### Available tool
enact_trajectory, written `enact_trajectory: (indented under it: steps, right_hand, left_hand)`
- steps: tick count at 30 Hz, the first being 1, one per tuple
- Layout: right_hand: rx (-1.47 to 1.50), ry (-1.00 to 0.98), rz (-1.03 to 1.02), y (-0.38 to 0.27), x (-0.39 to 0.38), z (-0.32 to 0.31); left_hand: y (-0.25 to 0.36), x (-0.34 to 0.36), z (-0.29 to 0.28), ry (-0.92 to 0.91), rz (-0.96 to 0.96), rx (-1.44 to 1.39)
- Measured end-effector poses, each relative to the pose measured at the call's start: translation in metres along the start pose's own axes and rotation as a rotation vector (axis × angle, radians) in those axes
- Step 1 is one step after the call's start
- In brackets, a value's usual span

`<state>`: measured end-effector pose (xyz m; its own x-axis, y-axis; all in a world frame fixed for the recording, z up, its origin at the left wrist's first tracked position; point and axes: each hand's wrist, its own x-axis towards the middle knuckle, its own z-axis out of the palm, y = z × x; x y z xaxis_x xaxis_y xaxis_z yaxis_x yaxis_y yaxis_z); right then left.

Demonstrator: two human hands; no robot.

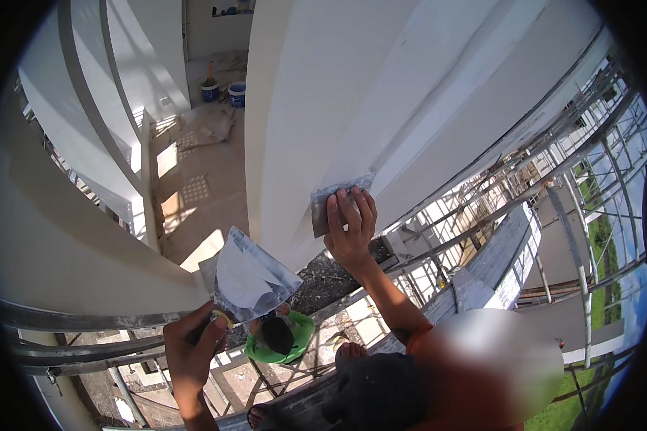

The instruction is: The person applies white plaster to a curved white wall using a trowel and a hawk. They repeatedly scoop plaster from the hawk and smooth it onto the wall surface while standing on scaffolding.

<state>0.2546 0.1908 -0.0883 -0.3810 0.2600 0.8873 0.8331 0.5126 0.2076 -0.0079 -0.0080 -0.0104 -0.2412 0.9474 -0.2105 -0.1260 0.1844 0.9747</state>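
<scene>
My left hand (194,341) is closed round the handle of a wide putty knife (284,279), held at the lower left with the blade up. White putty (241,276) lies on that blade. My right hand (354,230) presses a thin grey scraper blade (320,215) against the white wall (338,93); the fingers lie over its face and the thumb is mostly hidden behind. Smoother, brighter bands of putty run up the wall from the scraper's upper edge. Both tools are apart from each other.
Scaffold pipes (586,287) and a whitened plank (507,251) stand on the right; more pipes (93,352) cross the lower left. A person in a green top (284,339) is below me. Two blue buckets (237,95) sit on the floor beyond the wall opening.
</scene>
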Motion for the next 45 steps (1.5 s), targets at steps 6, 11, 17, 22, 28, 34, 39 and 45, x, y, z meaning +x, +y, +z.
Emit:
enact_trajectory:
  steps: [6, 11, 17, 22, 28, 34, 39, 45]
  right_hand:
    - [0.089, -0.028, -0.006, -0.025, -0.081, 0.037]
    - [0.154, -0.335, 0.001, -0.038, -0.12, 0.023]
    - [0.219, -0.257, 0.018, -0.006, -0.042, -0.049]
    - [0.086, 0.215, -0.026, 0.041, 0.105, -0.077]
    - [-0.048, 0.413, -0.139, 0.07, 0.227, -0.079]
    - [-0.038, 0.281, -0.106, 0.046, 0.158, -0.052]
    - [0.1, 0.103, 0.032, -0.001, 0.038, -0.012]
    - [0.173, -0.053, 0.004, -0.029, -0.094, 0.04]
  left_hand:
    - [0.0, 0.002, 0.002, -0.001, -0.008, 0.0]
    - [0.006, -0.001, 0.006, -0.009, -0.012, 0.037]
    - [0.019, -0.009, 0.005, 0.016, 0.062, 0.016]
    - [0.009, -0.009, 0.007, 0.045, 0.143, -0.013]
    - [0.017, -0.016, 0.006, 0.076, 0.149, 0.048]
    - [0.001, -0.009, -0.002, 0.101, 0.175, 0.05]
    - [0.005, -0.006, 0.002, 0.1, 0.079, 0.005]
    - [-0.001, 0.0, 0.007, 0.041, 0.063, 0.053]
